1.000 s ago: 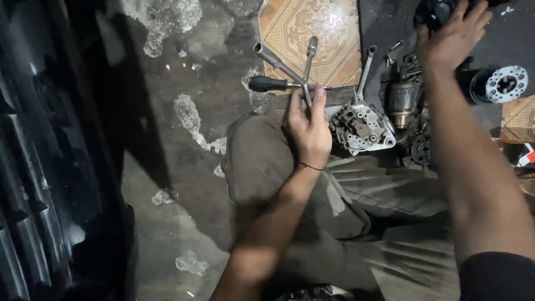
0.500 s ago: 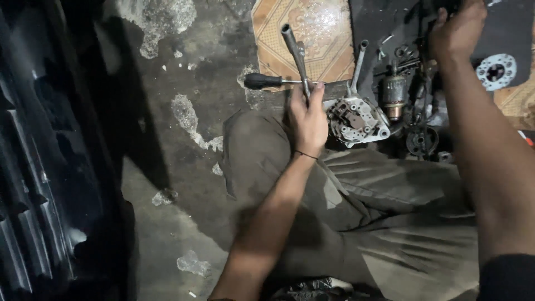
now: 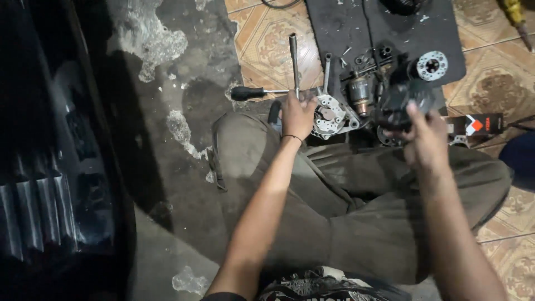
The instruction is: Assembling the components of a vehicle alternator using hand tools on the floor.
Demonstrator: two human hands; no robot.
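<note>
Two hands were at work, one tool in each. Going L to R: one black-handled screwdriver (image 3: pixel 253 92) lay flat on floor, long axis running L-R, tip toward the L hand, just beside it. L hand (image 3: pixel 298 114) was closed round the lower end of one long metal socket wrench (image 3: pixel 293 64); shaft stood away from the fist, pointing up-frame over the patterned tile. One silver alternator housing (image 3: pixel 329 116) sat just R of that fist, touching or nearly, couldn't tell. One armature (image 3: pixel 359 93) lay beyond it on black mat (image 3: pixel 345 22). R hand (image 3: pixel 426 139) gripped one dark motor part (image 3: pixel 404 100), fingers wrapped, held above the lap. L hand nearer the housing; R hand well apart from it.
</note>
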